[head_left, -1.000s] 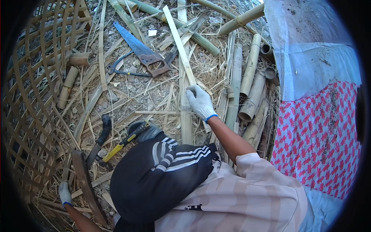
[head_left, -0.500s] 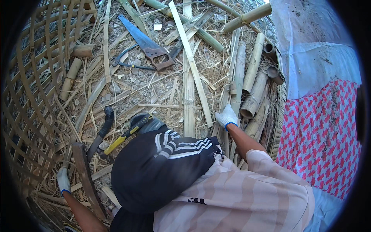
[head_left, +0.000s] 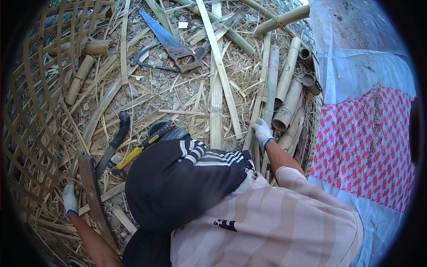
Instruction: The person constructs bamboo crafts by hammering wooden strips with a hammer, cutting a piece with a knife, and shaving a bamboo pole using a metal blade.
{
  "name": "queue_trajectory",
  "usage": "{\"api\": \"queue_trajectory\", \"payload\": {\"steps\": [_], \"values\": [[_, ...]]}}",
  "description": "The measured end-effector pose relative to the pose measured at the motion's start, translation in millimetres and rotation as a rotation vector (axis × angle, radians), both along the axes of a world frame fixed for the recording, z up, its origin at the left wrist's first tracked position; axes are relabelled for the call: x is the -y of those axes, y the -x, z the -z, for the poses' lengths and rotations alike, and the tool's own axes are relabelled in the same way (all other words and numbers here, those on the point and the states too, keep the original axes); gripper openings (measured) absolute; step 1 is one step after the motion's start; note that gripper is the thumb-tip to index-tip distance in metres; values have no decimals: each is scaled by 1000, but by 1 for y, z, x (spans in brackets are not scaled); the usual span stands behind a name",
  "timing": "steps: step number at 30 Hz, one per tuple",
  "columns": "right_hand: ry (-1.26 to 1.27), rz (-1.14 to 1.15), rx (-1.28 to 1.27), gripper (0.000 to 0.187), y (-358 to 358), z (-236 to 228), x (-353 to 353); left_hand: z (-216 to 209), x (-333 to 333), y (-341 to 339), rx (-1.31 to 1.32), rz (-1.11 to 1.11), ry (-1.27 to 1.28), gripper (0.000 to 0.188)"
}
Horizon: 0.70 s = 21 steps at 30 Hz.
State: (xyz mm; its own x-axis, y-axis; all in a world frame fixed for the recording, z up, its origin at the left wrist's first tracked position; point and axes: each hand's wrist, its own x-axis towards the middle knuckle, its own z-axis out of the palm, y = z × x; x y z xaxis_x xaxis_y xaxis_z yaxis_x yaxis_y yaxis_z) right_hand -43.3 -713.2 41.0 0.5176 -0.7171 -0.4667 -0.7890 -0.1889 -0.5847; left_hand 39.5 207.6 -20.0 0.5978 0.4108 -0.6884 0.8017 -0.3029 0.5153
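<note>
My right hand (head_left: 262, 130), in a white knit glove with a blue cuff, is closed at the edge of a long split bamboo strip (head_left: 256, 111). That strip lies along the left side of several bamboo poles (head_left: 272, 80). Low on the left, my gloved left hand (head_left: 70, 199) is down among thin strips beside the woven bamboo lattice (head_left: 40, 133). Its fingers look curled, and whatever they hold is hidden. Just right of it lies a dark wooden bar (head_left: 94, 196). A curved blade with a black-wrapped handle (head_left: 121, 130) is beyond the bar.
A yellow-and-black cutter tool (head_left: 144, 146) lies across a grey container (head_left: 181, 132) by my knee. Farther off are a handsaw (head_left: 171, 46) and a blue-framed bow saw (head_left: 144, 60). Shavings cover the ground. At right hangs white sheeting (head_left: 356, 31) with a red-patterned cloth (head_left: 362, 142).
My right hand has shifted slightly, and the strip beside it now shows a paler face. My left hand has moved a little up in view, its fingers more bent. The view has shifted slightly.
</note>
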Motion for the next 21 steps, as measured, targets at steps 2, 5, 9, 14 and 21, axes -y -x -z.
{"api": "queue_trajectory", "payload": {"steps": [2,5,9,14,21], "values": [[-84,71,9,54,-1,0,-2,1,1,-5,16,-1,8,34],[-106,116,80,52,4,0,5,0,16,-17,24,7,27,34],[-121,135,25,56,4,1,0,0,10,-18,4,21,28,32],[-267,270,133,59,1,4,-10,3,1,-17,10,22,51,30],[-221,196,233,92,5,4,-11,0,9,-22,44,44,11,29]]}}
